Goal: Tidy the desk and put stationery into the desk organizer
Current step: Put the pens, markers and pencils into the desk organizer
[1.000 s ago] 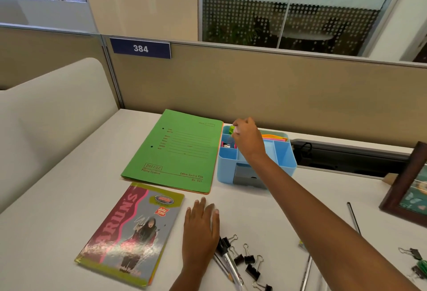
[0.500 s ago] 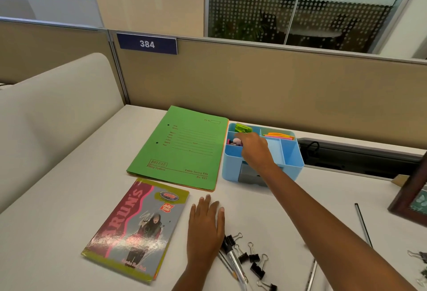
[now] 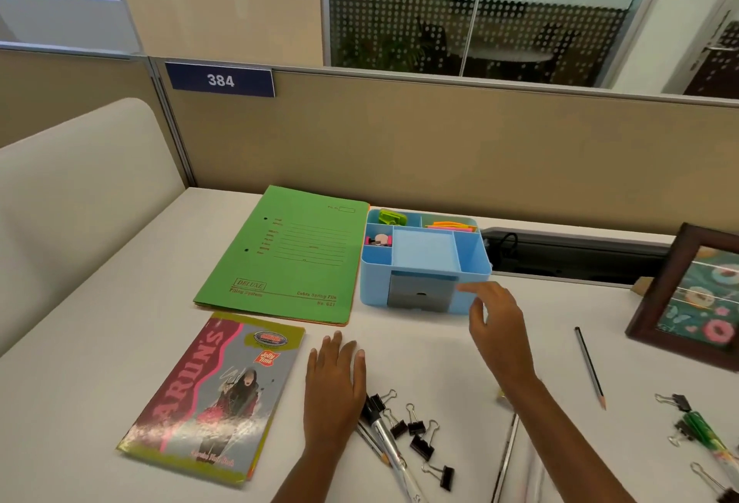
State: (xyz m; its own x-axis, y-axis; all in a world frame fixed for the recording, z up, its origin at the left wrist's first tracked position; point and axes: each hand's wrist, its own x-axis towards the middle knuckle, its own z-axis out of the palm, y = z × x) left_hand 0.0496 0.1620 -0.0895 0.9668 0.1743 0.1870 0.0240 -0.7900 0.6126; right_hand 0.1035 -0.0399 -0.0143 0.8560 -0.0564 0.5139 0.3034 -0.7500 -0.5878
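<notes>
desk (image 3: 120, 342) | on it: green folder (image 3: 288, 254), notebook (image 3: 212, 398), blue organizer (image 3: 374, 286), binder clips (image 3: 416, 426), pencil (image 3: 590, 366), picture frame (image 3: 660, 282)

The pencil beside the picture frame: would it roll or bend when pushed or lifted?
The pencil is slim and lies flat on the desk, so a sideways push would probably roll it. It looks straight and rigid, so it should lift without bending.

Light blue organizer (image 3: 424, 262), green folder (image 3: 288, 254), maroon-and-grey notebook (image 3: 216, 394), black binder clips (image 3: 416, 426).
</notes>
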